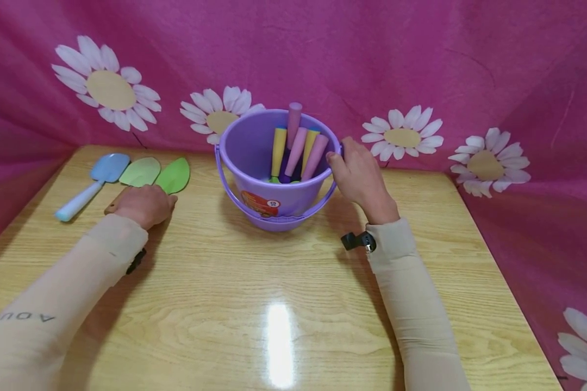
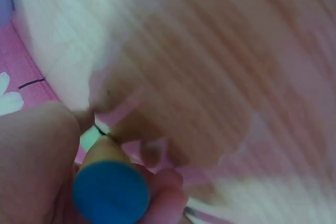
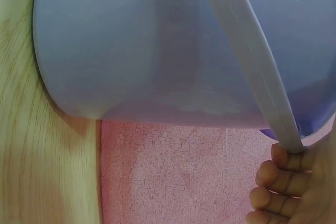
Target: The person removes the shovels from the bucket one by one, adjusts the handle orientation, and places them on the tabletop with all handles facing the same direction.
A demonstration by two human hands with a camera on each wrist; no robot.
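My left hand (image 1: 147,205) grips the handle of a toy shovel with a bright green, leaf-shaped blade (image 1: 174,175) at the table's left side. In the left wrist view that handle is yellow with a blue end (image 2: 111,192), the fingers wrapped about it. With the thumb over the rim, my right hand (image 1: 363,174) holds the right edge of a purple bucket (image 1: 293,195). The right wrist view shows curled fingers (image 3: 283,179) by the end of the bucket's handle (image 3: 252,51). Several toy tools with pink handles (image 1: 297,149) and yellow handles (image 1: 278,149) stand inside; their lower ends are mostly hidden.
Left of my left hand lie a blue shovel (image 1: 110,167) and a pale green shovel (image 1: 140,171), whose handle is partly hidden by the hand. Everything rests on a wooden table (image 1: 215,304). A pink daisy-print cloth (image 1: 318,54) hangs behind and beside it.
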